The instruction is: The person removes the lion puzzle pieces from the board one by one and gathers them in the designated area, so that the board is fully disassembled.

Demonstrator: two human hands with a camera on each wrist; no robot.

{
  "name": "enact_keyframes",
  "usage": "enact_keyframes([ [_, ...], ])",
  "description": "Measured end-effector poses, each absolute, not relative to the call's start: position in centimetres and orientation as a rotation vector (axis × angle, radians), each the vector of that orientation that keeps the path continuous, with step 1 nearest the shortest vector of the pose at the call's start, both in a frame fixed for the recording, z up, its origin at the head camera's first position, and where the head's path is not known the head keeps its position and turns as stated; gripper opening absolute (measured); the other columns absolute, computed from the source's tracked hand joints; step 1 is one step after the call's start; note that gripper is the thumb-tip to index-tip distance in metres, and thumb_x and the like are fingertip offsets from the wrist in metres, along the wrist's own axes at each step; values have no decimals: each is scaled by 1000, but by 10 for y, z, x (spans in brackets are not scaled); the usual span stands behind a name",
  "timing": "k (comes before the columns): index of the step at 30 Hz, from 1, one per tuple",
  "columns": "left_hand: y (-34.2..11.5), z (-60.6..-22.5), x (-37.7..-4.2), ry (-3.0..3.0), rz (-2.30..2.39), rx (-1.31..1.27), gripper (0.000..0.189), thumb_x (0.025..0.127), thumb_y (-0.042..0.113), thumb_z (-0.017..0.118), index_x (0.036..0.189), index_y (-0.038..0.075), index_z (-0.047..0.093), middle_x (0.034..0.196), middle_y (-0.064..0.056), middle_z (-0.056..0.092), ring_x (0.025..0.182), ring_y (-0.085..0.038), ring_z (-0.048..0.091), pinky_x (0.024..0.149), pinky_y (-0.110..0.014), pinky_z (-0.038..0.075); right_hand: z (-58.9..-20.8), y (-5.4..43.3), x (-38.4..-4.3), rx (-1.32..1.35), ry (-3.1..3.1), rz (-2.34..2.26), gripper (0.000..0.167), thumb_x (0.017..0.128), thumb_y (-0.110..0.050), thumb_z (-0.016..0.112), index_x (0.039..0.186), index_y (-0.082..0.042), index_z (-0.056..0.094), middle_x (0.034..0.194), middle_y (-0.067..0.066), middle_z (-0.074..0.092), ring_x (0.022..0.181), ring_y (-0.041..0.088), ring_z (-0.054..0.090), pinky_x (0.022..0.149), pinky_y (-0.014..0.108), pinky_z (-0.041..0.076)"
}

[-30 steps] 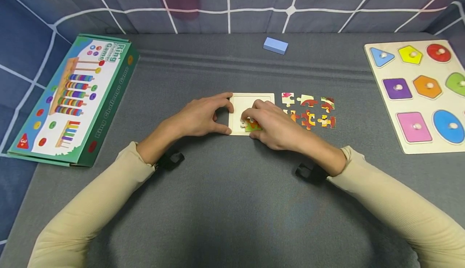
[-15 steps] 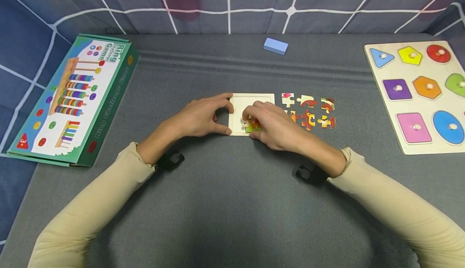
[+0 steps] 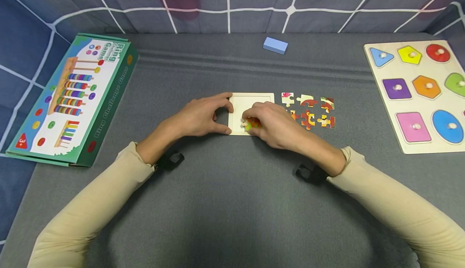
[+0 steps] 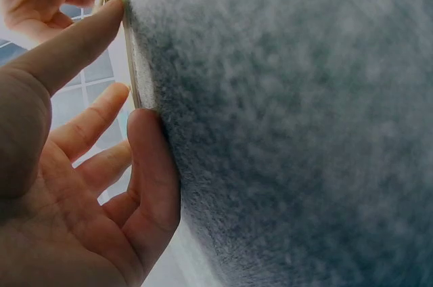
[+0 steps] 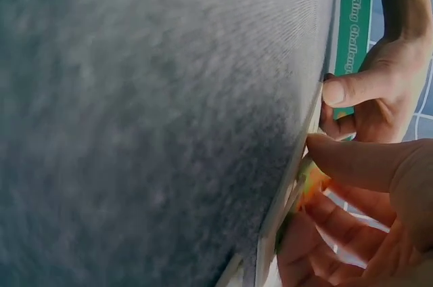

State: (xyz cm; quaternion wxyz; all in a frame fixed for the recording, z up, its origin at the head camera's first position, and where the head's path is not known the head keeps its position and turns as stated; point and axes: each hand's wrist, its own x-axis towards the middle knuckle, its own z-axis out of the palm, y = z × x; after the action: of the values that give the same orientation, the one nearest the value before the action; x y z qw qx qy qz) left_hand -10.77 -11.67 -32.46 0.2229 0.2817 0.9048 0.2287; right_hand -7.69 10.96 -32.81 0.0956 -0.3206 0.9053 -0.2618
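Observation:
A pale wooden puzzle tray (image 3: pixel 253 95) lies flat in the middle of the head view. My left hand (image 3: pixel 201 116) rests at its left edge, fingers spread and thumb (image 3: pixel 222 129) touching near the lower corner. Over the tray's lower right part, my right hand (image 3: pixel 273 123) pinches a colourful jigsaw piece (image 3: pixel 250 123) printed in orange and green. In the right wrist view, this jigsaw piece (image 5: pixel 312 180) is tilted against the tray (image 5: pixel 270 225); the fingers hide part of it. Whether other pieces lie beneath the right hand cannot be seen.
Loose jigsaw pieces (image 3: pixel 307 119) lie in two rows right of the tray, partly behind my right hand. A blue block (image 3: pixel 275 45) sits at the back. A green game box (image 3: pixel 74 102) stands left; a wooden shape-puzzle board (image 3: pixel 417 96) lies right.
My right hand has shifted very slightly over the tray, its thumb a little further up, and the jigsaw piece has turned slightly under its fingers. My left hand keeps its place.

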Motion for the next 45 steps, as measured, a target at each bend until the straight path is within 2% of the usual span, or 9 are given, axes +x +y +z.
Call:
enact_keyframes([
  [4, -117, -325, -108, 2502, 630, 775, 43, 83, 33, 82, 117, 17, 61, 159, -2, 31, 79, -15, 57, 69, -36, 44, -327, 111, -78, -1038, 2673, -721, 20, 88, -4, 71, 109, -5, 72, 89, 5, 61, 77, 21, 52, 73, 38, 42],
  [11, -117, -325, -108, 2499, 626, 769, 43, 83, 34, 82, 117, 18, 61, 159, -1, 31, 78, -14, 56, 69, -35, 43, -325, 112, -81, -969, 2615, -735, 34, 82, -9, 81, 113, -5, 68, 96, 6, 60, 85, 23, 53, 79, 40, 41],
  [18, -117, -326, -108, 2505, 627, 768, 42, 82, 34, 82, 116, 19, 61, 158, 0, 31, 77, -14, 56, 68, -35, 43, -327, 112, -77, -935, 2649, -783, 34, 79, -6, 82, 109, -7, 67, 91, 5, 55, 81, 21, 49, 75, 37, 39],
  [29, -117, -326, -108, 2509, 627, 767, 43, 82, 34, 82, 116, 18, 61, 159, -1, 31, 77, -14, 56, 68, -35, 43, -327, 111, -76, -944, 2607, -749, 28, 85, -2, 74, 113, -6, 71, 92, 5, 56, 80, 20, 48, 73, 35, 39],
  [41, -117, -326, -108, 2507, 623, 773, 43, 82, 35, 82, 117, 18, 61, 158, -1, 31, 76, -14, 56, 69, -36, 43, -328, 116, -77, -1001, 2585, -753, 27, 84, -1, 71, 110, -8, 72, 89, 4, 54, 77, 19, 47, 70, 34, 38],
  [45, -117, -326, -108, 2511, 620, 780, 43, 82, 34, 82, 116, 18, 61, 158, -1, 31, 76, -14, 56, 68, -35, 43, -326, 118, -76, -988, 2579, -764, 30, 86, -2, 72, 115, -6, 70, 93, 5, 56, 81, 20, 48, 73, 35, 39],
])
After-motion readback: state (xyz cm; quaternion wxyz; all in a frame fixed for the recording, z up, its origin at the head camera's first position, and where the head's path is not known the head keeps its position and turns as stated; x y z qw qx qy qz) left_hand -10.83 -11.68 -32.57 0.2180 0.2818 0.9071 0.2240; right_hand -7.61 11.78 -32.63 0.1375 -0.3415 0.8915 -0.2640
